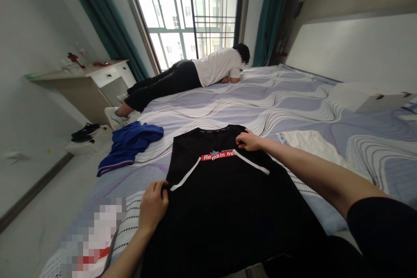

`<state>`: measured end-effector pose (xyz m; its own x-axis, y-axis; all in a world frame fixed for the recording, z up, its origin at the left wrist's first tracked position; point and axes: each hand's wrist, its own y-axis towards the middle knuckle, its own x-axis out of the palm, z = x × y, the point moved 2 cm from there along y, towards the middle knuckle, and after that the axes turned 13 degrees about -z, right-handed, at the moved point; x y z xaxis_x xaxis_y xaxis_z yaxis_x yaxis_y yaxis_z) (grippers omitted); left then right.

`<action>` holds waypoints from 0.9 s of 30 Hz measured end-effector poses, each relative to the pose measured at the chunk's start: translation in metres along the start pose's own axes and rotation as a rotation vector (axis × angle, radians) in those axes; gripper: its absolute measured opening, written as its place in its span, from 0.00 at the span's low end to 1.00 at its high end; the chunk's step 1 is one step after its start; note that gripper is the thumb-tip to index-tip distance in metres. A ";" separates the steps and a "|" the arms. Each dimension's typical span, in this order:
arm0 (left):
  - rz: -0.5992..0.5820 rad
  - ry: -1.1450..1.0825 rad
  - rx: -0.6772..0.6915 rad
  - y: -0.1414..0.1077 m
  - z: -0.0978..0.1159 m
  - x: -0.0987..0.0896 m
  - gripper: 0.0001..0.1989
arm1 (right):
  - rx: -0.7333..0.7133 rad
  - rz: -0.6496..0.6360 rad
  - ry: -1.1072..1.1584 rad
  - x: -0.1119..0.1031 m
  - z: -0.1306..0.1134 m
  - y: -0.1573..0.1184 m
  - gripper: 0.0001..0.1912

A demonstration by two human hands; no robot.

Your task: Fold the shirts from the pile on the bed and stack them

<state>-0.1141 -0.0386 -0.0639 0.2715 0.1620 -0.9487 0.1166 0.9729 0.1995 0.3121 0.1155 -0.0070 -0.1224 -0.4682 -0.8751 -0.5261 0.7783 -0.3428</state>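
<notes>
The shirt (224,204) lies on the bed (254,95), long axis running away to the collar (215,130). Curled right fingers (243,139), nearer that collar, pinch cloth by the right shoulder; left fingers (160,187), bent closed, grip the left edge.

Daylight enters brightly through the tall window (166,8). Green curtains (106,19) hang at both sides. On the left are a pale wall (29,26) and a counter (83,89); the bed (247,93) has a white headboard (355,45) on the right.

Daylight glares through the window (182,8), nearly washing out the view beyond.
</notes>
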 end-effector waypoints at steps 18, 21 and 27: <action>0.261 0.014 0.143 0.000 0.013 -0.017 0.17 | 0.254 0.198 -0.020 -0.005 0.084 0.010 0.27; 0.295 -0.073 0.262 0.016 0.076 -0.012 0.15 | 0.220 0.184 -0.012 -0.005 0.086 0.017 0.22; -0.269 -0.094 0.682 0.057 0.249 0.049 0.28 | 0.166 0.092 -0.025 -0.028 0.090 0.029 0.10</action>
<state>0.1440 -0.0165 -0.0382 0.2271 -0.1127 -0.9673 0.7503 0.6534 0.1001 0.3762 0.1891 -0.0228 -0.1411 -0.3828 -0.9130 -0.3673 0.8766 -0.3108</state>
